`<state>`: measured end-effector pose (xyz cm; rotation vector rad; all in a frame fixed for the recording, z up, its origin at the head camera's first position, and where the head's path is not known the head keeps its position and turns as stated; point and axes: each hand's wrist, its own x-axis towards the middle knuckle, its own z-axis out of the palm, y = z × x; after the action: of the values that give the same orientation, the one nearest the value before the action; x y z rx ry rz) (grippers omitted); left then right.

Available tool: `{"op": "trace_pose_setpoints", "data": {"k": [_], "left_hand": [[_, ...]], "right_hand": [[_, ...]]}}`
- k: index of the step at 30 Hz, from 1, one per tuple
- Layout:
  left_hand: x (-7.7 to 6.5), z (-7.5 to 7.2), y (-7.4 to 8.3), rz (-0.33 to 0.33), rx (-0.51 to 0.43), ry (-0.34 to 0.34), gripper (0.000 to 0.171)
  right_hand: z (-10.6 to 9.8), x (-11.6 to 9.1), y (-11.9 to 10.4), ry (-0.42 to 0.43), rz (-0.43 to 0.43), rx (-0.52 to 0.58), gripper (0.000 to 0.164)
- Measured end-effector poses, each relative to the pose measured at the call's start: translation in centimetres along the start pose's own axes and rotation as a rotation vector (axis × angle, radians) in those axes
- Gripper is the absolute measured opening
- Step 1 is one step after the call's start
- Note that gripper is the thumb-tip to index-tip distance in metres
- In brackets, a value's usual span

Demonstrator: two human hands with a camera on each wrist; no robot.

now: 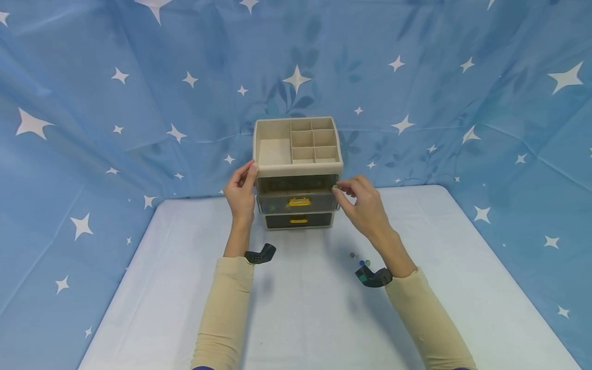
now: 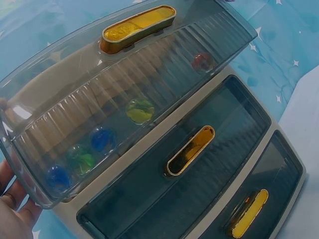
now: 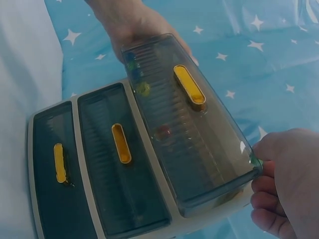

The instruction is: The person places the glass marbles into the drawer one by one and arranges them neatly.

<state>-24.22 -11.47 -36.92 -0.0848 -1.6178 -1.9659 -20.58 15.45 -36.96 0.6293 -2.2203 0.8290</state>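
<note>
A beige desktop organizer stands at the back of the table, its clear top drawer pulled out. My left hand holds the organizer's left side near the upper front corner. At the drawer's right front corner, my right hand pinches a green marble between thumb and forefinger. Through the drawer's ribbed plastic show a blue marble, a yellow marble, a red marble and others. The right hand's other fingers curl below the marble in the right wrist view.
Several loose marbles lie on the white table, close to my right wrist. Under the open drawer are pushed-in drawers with gold handles, such as the middle drawer. The organizer's top has divided compartments. A blue star-patterned curtain hangs behind.
</note>
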Motion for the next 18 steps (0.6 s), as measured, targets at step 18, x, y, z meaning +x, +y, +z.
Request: {"op": "trace_pose_setpoints", "data": {"k": [18], "left_hand": [[-0.04, -0.04, 0.14, -0.018, 0.008, -0.003, 0.030]], "right_hand": [[-0.13, -0.09, -0.17, -0.023, 0.021, -0.001, 0.018]]}}
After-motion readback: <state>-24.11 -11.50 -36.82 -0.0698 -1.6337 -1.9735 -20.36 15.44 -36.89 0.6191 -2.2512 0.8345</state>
